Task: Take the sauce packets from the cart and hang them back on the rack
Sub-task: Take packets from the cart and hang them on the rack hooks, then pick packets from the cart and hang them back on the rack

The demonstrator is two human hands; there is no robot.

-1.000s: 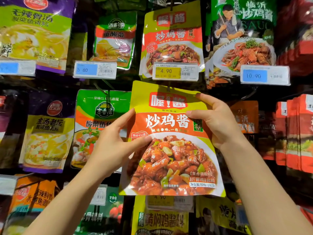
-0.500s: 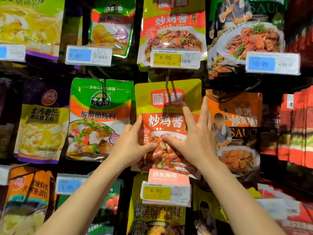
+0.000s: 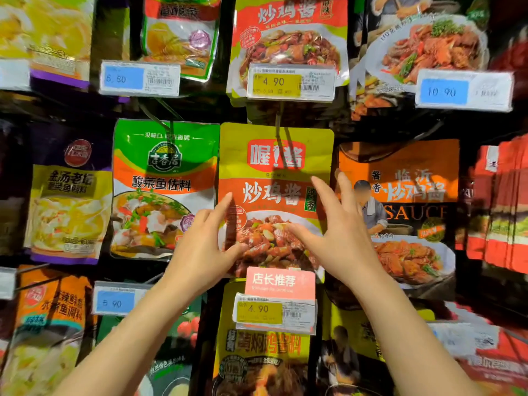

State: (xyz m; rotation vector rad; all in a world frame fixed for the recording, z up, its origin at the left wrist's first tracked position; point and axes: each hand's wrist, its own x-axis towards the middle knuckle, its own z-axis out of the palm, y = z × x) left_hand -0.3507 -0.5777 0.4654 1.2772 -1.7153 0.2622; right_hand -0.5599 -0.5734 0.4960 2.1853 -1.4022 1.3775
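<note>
Sauce packet [image 3: 275, 178]: a yellow-and-orange pouch is seen hung on a rack hook [image 3: 281, 125], in the middle row, between a green packet [image 3: 164, 178] on the left and an orange packet [image 3: 400, 195] on the right.
Left hand [image 3: 205, 244]: held spread at the packet's lower left edge, nothing gripped; contact cannot be told.
Right hand [image 3: 340, 227]: fingers straight and fanned over the packet's lower right, nothing held.
Price tag [image 3: 274, 314]: a yellow 4.90 label is placed just below, under a pink sign [image 3: 280, 282].
</note>
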